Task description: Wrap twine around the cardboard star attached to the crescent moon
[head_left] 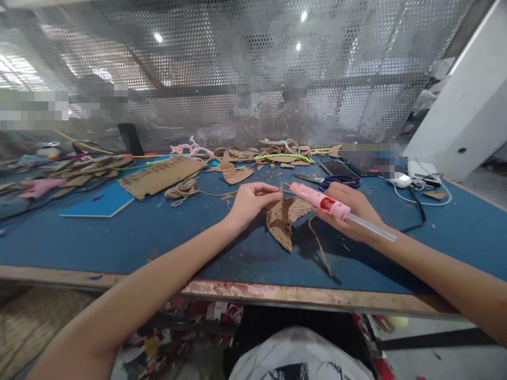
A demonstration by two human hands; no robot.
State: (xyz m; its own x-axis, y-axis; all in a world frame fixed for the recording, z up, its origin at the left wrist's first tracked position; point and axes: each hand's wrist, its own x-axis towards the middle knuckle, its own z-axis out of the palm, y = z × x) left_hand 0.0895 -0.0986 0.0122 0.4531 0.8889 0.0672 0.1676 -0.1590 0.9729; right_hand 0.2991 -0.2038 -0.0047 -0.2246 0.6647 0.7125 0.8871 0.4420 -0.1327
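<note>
My left hand (257, 203) pinches the upper edge of a brown cardboard piece (279, 219) with curved, pointed arms. Twine covers part of its surface in rows. My right hand (352, 206) is wrapped round a pink hot glue gun (317, 199), with a clear glue stick (372, 227) poking out of its back end. The gun's nozzle points left, close to the top of the cardboard piece; I cannot tell whether they touch. A loose strand of twine (320, 245) trails from the piece down onto the blue table.
Dark-blue-handled scissors (338, 182) lie behind my right hand. A twine bundle (181, 191), a flat cardboard sheet (162, 177) and a blue board (101, 200) are on the left. Cardboard scraps (237, 171) line the back. White cables (423, 195) lie at the right. A perforated metal screen (237, 79) stands behind.
</note>
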